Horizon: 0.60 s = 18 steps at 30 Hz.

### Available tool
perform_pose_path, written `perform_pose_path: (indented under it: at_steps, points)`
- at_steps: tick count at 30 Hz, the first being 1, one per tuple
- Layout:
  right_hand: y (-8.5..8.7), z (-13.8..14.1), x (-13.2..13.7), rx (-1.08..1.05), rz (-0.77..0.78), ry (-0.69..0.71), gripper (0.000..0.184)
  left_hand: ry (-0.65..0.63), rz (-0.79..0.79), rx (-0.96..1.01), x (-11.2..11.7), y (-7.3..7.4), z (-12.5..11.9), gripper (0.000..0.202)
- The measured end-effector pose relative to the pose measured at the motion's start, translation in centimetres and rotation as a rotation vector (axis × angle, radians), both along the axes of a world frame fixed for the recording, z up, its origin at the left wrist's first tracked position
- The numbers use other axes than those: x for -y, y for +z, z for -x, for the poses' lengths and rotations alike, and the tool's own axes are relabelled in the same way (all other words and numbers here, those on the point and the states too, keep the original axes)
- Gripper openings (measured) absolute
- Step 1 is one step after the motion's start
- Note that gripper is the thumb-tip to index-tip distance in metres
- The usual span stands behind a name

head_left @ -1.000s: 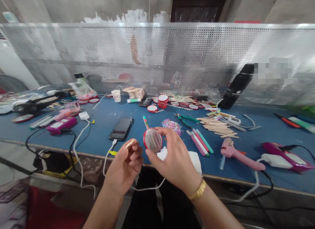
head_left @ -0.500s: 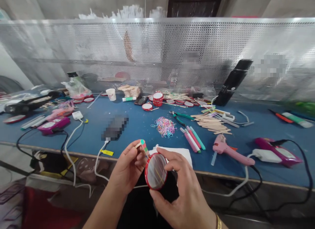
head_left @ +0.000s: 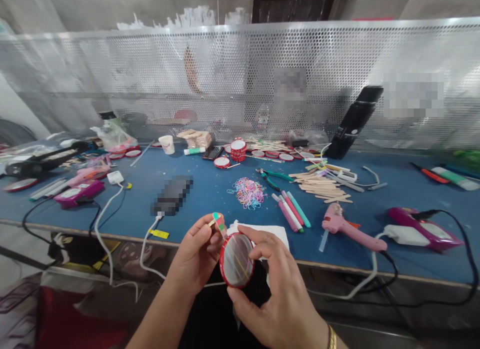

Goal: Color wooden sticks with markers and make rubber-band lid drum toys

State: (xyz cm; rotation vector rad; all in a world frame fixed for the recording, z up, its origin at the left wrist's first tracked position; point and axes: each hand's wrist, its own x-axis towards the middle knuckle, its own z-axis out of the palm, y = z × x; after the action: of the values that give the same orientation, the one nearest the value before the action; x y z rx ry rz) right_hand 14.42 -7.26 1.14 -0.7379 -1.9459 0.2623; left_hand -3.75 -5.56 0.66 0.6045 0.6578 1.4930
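By the desk's front edge point(head_left: 123, 224), our right hand point(head_left: 281, 274) grips the drum point(head_left: 237, 261). Our left hand's point(head_left: 197, 254) pinched stick point(head_left: 211, 223) has now met the handle point(head_left: 219, 222).

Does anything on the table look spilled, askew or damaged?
Nothing looks clearly damaged. The loose tangle of thin pastel bands sits uncontained on the blue tabletop, and the flat pale wooden sticks to its right lie fanned untidily, some crossing, rather than stacked.

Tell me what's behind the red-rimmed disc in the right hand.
Beyond the red-rimmed disc, part of a white cloth or paper shows above and dark clothing below. The disc's back, and whatever lies directly behind it, are covered.
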Motion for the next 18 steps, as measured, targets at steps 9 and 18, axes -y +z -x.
perform_pose_path:
  at_steps: [9, 18]
  points:
    - [0.13, 0.06, 0.00, 0.020, -0.003, -0.012, 0.036, -0.012, -0.018, 0.003, 0.00, -0.14, 0.15, 0.044]
    - [0.41, 0.21, 0.09, 0.033, -0.030, -0.021, 0.038, -0.024, -0.042, -0.004, 0.07, -0.04, 0.33, 0.042]
